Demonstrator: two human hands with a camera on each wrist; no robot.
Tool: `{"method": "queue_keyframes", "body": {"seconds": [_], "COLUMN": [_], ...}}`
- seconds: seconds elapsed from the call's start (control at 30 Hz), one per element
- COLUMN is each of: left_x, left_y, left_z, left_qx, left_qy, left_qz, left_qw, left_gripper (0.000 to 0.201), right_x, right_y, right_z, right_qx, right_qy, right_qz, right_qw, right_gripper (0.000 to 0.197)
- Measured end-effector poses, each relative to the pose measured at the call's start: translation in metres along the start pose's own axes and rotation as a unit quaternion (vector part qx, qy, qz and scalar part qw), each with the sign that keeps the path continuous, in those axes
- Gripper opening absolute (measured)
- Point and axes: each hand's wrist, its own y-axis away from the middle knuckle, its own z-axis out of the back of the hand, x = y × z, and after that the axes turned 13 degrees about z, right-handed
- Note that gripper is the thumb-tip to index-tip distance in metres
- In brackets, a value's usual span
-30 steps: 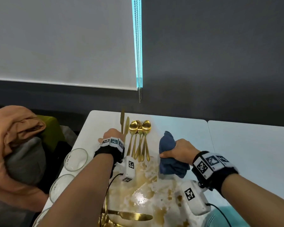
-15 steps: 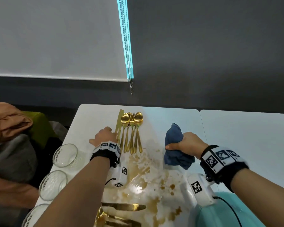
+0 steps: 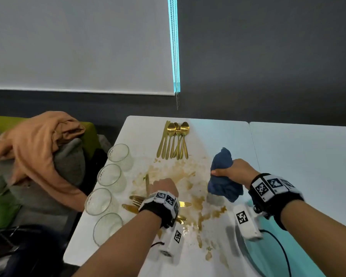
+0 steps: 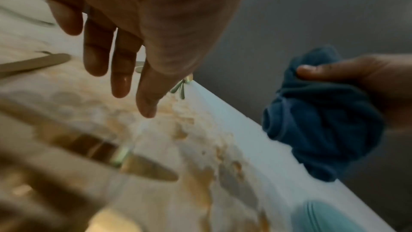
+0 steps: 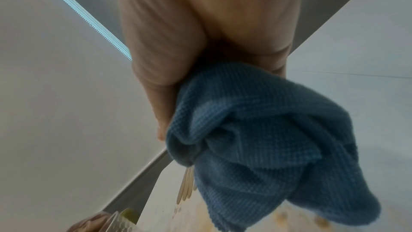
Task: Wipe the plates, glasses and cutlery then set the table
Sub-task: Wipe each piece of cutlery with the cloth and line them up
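Left hand (image 4: pixel 142 17) palm-down over dirty cutlery (image 3: pixel 136 202), fingers loosely extended, grip empty; right hand (image 3: pixel 235 169) fisted, clamping blue cloth (image 3: pixel 224 176).

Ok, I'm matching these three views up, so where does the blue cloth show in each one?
Head: blue cloth right of centre, bunched in the right hand.
Left wrist: blue cloth at the right, beyond the table edge.
Right wrist: blue cloth fills the lower middle.
Shared landmark: the row of gold cutlery, in all three.

Left hand (image 4: pixel 142 15) hovers with fingers loosely spread; right hand (image 3: pixel 235 171) is clenched, thumb forward.
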Motion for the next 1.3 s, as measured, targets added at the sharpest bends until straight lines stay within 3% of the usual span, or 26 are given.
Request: {"method": "queue_keyframes", "body": {"seconds": [0.1,0.33,0.5,0.63,0.67,0.77,0.9,1.0,1.13,1.3], "left_x": [0.015,0.037,0.04,0.041,0.042,0.04,0.031,0.019,0.004,-0.001], "left_y": [0.01,0.001,-0.004,-0.006,-0.007,-0.005,-0.009,-0.014,-0.02,-0.023], "left_z": [-0.016,-0.016,-0.016,-0.017,-0.017,-0.012,-0.013,-0.012,-0.021,-0.029], "left_qx": [-0.035,-0.041,-0.054,-0.043,-0.036,-0.01,0.032,0.052,0.06,0.076], "left_qy": [0.007,-0.002,-0.011,0.025,0.04,0.057,0.047,0.068,0.139,0.202], "left_qz": [0.04,0.096,0.089,0.086,0.078,0.035,0.0,0.001,0.029,0.044], "left_qw": [0.999,0.995,0.995,0.995,0.996,0.998,0.998,0.996,0.988,0.975], "left_gripper": [0.013,0.042,0.04,0.062,0.061,0.031,0.035,0.012,0.039,0.041], "right_x": [-0.01,-0.031,-0.041,-0.049,-0.051,-0.052,-0.05,-0.05,-0.051,-0.051], "right_y": [0.02,0.046,0.053,0.054,0.054,0.052,0.049,0.047,0.043,0.041], "right_z": [-0.005,-0.003,0.002,0.0,-0.001,-0.002,-0.003,-0.002,-0.003,-0.008], "right_qx": [0.0,-0.022,-0.029,-0.034,-0.033,-0.031,-0.03,-0.031,-0.028,-0.015], "right_qy": [-0.001,-0.011,-0.007,-0.019,-0.019,-0.015,-0.018,-0.026,-0.031,-0.03], "right_qz": [0.001,-0.019,-0.029,-0.036,-0.037,-0.041,-0.038,-0.037,-0.038,-0.035], "right_qw": [1.0,1.0,0.999,0.999,0.999,0.999,0.999,0.998,0.998,0.999], "right_gripper": [0.047,0.05,0.052,0.051,0.052,0.055,0.052,0.045,0.047,0.044]}}
